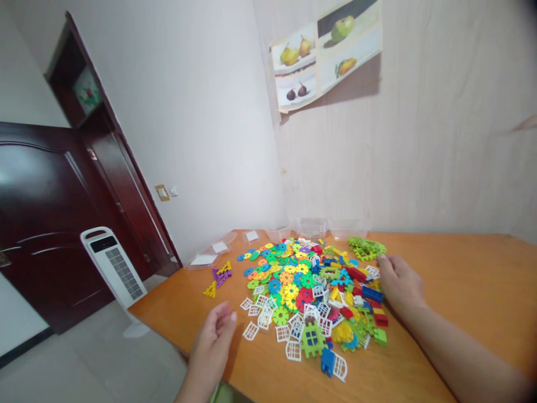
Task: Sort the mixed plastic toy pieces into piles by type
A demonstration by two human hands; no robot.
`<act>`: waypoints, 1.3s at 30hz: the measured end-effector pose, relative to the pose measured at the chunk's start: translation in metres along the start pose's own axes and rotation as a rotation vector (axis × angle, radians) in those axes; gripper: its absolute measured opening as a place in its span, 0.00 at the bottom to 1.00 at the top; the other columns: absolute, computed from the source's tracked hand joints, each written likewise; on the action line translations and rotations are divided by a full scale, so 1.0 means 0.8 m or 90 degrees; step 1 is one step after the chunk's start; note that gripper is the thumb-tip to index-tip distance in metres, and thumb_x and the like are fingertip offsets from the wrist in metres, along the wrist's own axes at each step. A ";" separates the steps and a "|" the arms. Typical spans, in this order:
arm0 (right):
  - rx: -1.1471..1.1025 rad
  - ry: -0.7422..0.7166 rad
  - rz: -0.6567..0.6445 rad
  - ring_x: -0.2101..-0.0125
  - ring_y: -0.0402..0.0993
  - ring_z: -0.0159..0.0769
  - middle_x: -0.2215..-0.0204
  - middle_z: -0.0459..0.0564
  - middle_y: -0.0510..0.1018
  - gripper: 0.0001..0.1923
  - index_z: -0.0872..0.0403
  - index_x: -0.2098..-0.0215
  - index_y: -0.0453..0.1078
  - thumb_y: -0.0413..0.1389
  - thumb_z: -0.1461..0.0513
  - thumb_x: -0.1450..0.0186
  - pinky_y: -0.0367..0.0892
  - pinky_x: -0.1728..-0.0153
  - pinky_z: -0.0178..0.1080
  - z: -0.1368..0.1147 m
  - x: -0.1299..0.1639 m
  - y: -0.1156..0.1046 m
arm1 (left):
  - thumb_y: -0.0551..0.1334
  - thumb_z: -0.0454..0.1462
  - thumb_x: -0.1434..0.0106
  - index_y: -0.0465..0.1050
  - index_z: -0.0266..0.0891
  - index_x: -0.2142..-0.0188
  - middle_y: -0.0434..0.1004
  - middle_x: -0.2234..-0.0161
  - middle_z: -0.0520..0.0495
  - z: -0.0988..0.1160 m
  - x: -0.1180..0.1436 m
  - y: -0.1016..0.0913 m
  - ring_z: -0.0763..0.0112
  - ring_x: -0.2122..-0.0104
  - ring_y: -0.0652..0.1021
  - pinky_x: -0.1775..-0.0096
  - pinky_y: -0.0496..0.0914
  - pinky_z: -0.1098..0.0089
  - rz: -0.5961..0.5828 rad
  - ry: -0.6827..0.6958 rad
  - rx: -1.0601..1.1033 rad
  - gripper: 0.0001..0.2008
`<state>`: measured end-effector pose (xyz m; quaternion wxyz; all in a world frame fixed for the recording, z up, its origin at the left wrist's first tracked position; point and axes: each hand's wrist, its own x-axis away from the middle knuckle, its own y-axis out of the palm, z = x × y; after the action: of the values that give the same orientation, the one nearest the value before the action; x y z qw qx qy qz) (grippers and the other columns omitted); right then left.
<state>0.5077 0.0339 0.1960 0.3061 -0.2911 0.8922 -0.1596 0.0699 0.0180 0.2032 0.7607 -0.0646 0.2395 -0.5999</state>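
Observation:
My left hand (211,341) hovers by the near left edge of the table, fingers loosely bent and thumb apart, with nothing visible in it. At the right of the pile, my right hand (400,280) has its fingertips together at the edge of some stacked light green lattice building pieces (366,248). Between the hands spreads a heap of plastic building pieces: notched discs (290,292) in several colours, white window pieces (293,351), and red and blue blocks (371,294). A green window-frame piece (312,339) and a blue block (328,362) lie at the near side.
Yellow and purple triangular pieces (222,273) lie apart on the left of the wooden table (470,268). Clear plastic containers (311,226) stand along the wall, with clear lids (203,259) to the left. A white tower appliance (121,268) stands on the floor beyond the table.

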 end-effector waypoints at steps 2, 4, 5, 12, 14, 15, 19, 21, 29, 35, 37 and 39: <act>0.028 0.018 -0.015 0.70 0.71 0.43 0.72 0.55 0.77 0.23 0.55 0.66 0.74 0.43 0.50 0.33 0.59 0.71 0.39 -0.002 -0.001 0.001 | 0.63 0.54 0.43 0.67 0.38 0.42 0.69 0.41 0.36 -0.004 0.002 0.010 0.51 0.41 0.70 0.40 0.63 0.53 -0.070 0.025 -0.085 0.34; 0.038 0.027 -0.025 0.69 0.72 0.43 0.72 0.54 0.77 0.22 0.54 0.66 0.73 0.43 0.51 0.33 0.59 0.72 0.39 -0.002 -0.003 0.002 | 0.64 0.54 0.44 0.60 0.40 0.36 0.60 0.35 0.37 -0.006 0.002 0.019 0.51 0.36 0.62 0.37 0.57 0.52 -0.137 0.056 -0.175 0.40; 0.039 0.029 -0.027 0.69 0.72 0.43 0.72 0.54 0.77 0.21 0.54 0.66 0.73 0.43 0.51 0.33 0.59 0.72 0.39 -0.002 -0.004 0.003 | 0.64 0.54 0.44 0.57 0.41 0.34 0.56 0.33 0.38 -0.005 0.001 0.024 0.51 0.34 0.59 0.36 0.55 0.52 -0.169 0.070 -0.210 0.43; 0.027 0.016 -0.040 0.70 0.73 0.44 0.73 0.52 0.77 0.20 0.52 0.69 0.72 0.45 0.50 0.34 0.60 0.72 0.39 0.006 -0.009 0.009 | 0.63 0.52 0.41 0.52 0.42 0.31 0.47 0.30 0.40 0.016 -0.025 0.062 0.52 0.31 0.51 0.34 0.50 0.51 -0.267 0.135 -0.219 0.43; 0.025 0.019 -0.049 0.69 0.73 0.44 0.72 0.53 0.78 0.20 0.52 0.69 0.73 0.45 0.50 0.34 0.61 0.71 0.39 0.006 -0.009 0.009 | 0.61 0.49 0.38 0.58 0.41 0.34 0.52 0.31 0.40 0.017 -0.032 0.073 0.54 0.32 0.54 0.34 0.51 0.52 -0.256 0.163 -0.203 0.36; 0.024 0.019 -0.052 0.68 0.73 0.45 0.71 0.53 0.78 0.21 0.52 0.69 0.73 0.44 0.50 0.34 0.61 0.71 0.39 0.005 -0.009 0.010 | 0.60 0.48 0.37 0.61 0.42 0.35 0.55 0.32 0.40 0.017 -0.035 0.078 0.56 0.33 0.56 0.34 0.52 0.53 -0.251 0.179 -0.196 0.32; 0.020 0.016 -0.063 0.66 0.74 0.45 0.69 0.54 0.79 0.22 0.53 0.67 0.73 0.44 0.50 0.33 0.61 0.69 0.39 -0.001 -0.007 0.010 | 0.59 0.45 0.35 0.70 0.43 0.42 0.65 0.38 0.40 0.013 -0.050 0.088 0.57 0.37 0.65 0.37 0.59 0.56 -0.241 0.239 -0.157 0.23; 0.026 0.020 -0.069 0.66 0.74 0.45 0.69 0.54 0.79 0.22 0.53 0.66 0.73 0.43 0.49 0.33 0.61 0.69 0.39 -0.002 -0.007 0.011 | 0.58 0.47 0.35 0.72 0.42 0.46 0.69 0.41 0.40 0.011 -0.069 0.085 0.58 0.41 0.69 0.39 0.63 0.58 -0.206 0.255 -0.146 0.21; 0.005 0.019 -0.073 0.66 0.75 0.46 0.71 0.51 0.78 0.21 0.51 0.67 0.72 0.44 0.47 0.34 0.62 0.70 0.39 0.005 -0.009 0.017 | 0.50 0.48 0.32 0.72 0.37 0.46 0.67 0.39 0.35 -0.024 -0.207 0.038 0.52 0.39 0.66 0.40 0.59 0.50 -0.033 0.168 -0.498 0.24; 0.016 0.030 -0.076 0.66 0.75 0.45 0.70 0.51 0.79 0.21 0.51 0.67 0.72 0.45 0.48 0.34 0.63 0.69 0.39 0.007 -0.010 0.016 | 0.51 0.45 0.33 0.70 0.39 0.43 0.66 0.38 0.37 -0.054 -0.231 0.018 0.53 0.38 0.65 0.40 0.59 0.51 -0.097 0.121 -0.570 0.23; 0.019 0.029 -0.076 0.65 0.75 0.46 0.69 0.51 0.79 0.21 0.52 0.66 0.72 0.45 0.48 0.34 0.63 0.68 0.39 0.008 -0.011 0.016 | 0.51 0.42 0.33 0.69 0.36 0.43 0.68 0.40 0.37 -0.059 -0.221 0.016 0.57 0.40 0.68 0.40 0.59 0.58 -0.125 0.139 -0.582 0.23; 0.022 0.027 -0.074 0.64 0.75 0.46 0.68 0.52 0.79 0.21 0.52 0.65 0.73 0.45 0.48 0.34 0.63 0.68 0.40 0.010 -0.011 0.017 | 0.50 0.41 0.33 0.69 0.34 0.43 0.69 0.40 0.36 -0.060 -0.206 0.014 0.58 0.42 0.69 0.40 0.59 0.60 -0.137 0.154 -0.589 0.23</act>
<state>0.5129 0.0492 0.1879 0.2822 -0.3336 0.8773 -0.1985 0.0309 0.1854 0.2039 0.5526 -0.3502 0.5596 -0.5088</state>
